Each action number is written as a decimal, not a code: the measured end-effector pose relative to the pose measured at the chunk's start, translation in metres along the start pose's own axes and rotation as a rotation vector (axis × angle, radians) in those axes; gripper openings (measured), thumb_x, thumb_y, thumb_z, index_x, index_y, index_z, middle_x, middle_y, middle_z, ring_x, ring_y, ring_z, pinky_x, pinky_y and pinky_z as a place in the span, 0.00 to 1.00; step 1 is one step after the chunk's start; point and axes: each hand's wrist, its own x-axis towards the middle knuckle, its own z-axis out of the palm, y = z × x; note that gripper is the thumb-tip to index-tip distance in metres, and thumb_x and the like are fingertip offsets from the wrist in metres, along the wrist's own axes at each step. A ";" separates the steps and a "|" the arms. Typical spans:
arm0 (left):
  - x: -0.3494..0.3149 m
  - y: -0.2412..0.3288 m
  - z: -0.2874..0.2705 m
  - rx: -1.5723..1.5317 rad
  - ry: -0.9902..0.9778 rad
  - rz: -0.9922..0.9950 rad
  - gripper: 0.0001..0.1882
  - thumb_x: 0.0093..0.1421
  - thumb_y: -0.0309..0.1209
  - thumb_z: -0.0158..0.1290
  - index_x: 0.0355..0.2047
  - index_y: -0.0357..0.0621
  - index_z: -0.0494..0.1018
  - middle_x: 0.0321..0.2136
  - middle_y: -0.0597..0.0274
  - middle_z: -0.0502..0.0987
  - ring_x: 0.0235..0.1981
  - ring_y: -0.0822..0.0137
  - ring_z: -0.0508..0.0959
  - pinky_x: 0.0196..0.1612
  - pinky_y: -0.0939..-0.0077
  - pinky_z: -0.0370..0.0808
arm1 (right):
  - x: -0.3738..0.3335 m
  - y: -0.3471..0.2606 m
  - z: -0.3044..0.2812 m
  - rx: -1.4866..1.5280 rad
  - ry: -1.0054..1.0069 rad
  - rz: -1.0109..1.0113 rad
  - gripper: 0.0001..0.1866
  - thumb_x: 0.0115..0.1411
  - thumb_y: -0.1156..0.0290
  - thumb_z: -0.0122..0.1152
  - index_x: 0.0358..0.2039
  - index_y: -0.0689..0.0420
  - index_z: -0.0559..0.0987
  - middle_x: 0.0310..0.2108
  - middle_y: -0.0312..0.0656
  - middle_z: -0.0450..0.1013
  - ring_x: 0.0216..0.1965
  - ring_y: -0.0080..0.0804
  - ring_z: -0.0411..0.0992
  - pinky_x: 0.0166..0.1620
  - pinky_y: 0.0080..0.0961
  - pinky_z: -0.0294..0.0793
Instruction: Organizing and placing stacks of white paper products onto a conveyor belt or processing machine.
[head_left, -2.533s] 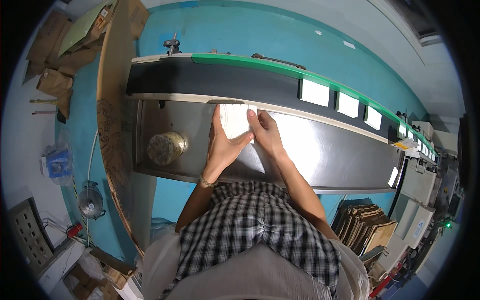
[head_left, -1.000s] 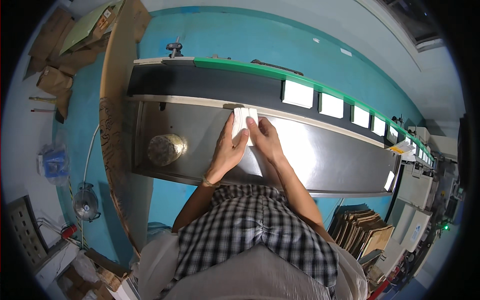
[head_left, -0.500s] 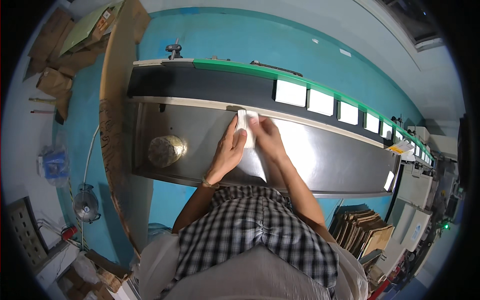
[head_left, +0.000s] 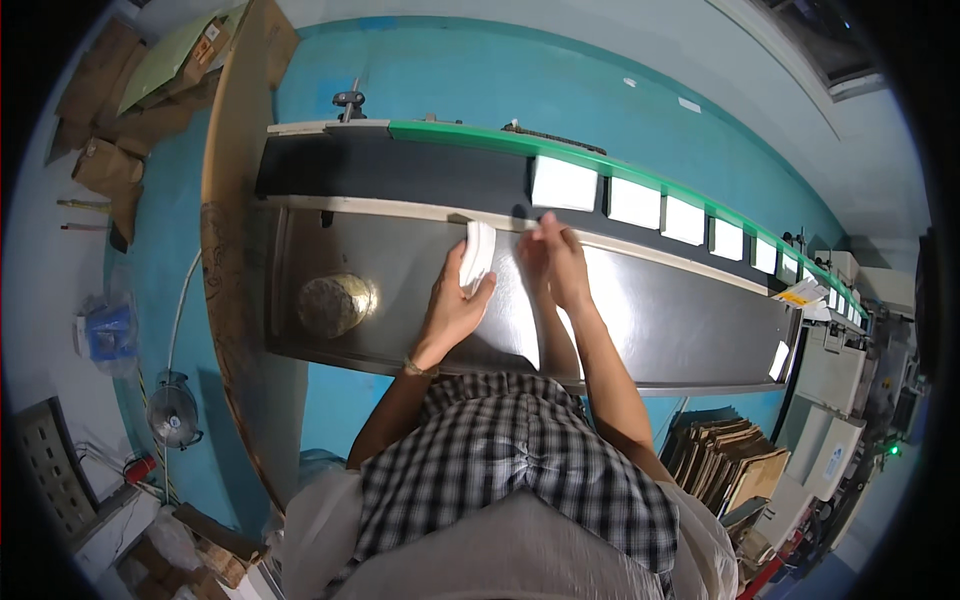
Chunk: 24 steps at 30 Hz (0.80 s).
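Over steel tabletop (head_left: 660, 335), left hand (head_left: 450, 312) holds white stack (head_left: 480, 250)

Dark belt (head_left: 430, 165) runs along tabletop's far side, green rail (head_left: 470, 136) edging it. Right hand (head_left: 563, 265) near belt, fingers bent; can't tell if its grip is apart or together. Left grip clamped on stack, thumb nearer right hand; stack is above tabletop, left of right hand. Round container (head_left: 332, 305) on tabletop's left. White blocks (head_left: 564, 184) in spaced row on belt.

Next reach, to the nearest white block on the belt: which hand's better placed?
Right hand, probably: it's just short of that white block on the belt. Left hand is farther off, holding a white stack.
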 end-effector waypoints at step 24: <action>-0.044 0.048 -0.042 0.157 -0.041 0.201 0.20 0.66 0.35 0.56 0.55 0.41 0.71 0.45 0.50 0.79 0.47 0.58 0.79 0.48 0.65 0.75 | -0.071 0.099 -0.014 -0.573 -0.341 -0.053 0.08 0.72 0.70 0.51 0.43 0.62 0.73 0.26 0.34 0.72 0.27 0.19 0.70 0.31 0.19 0.70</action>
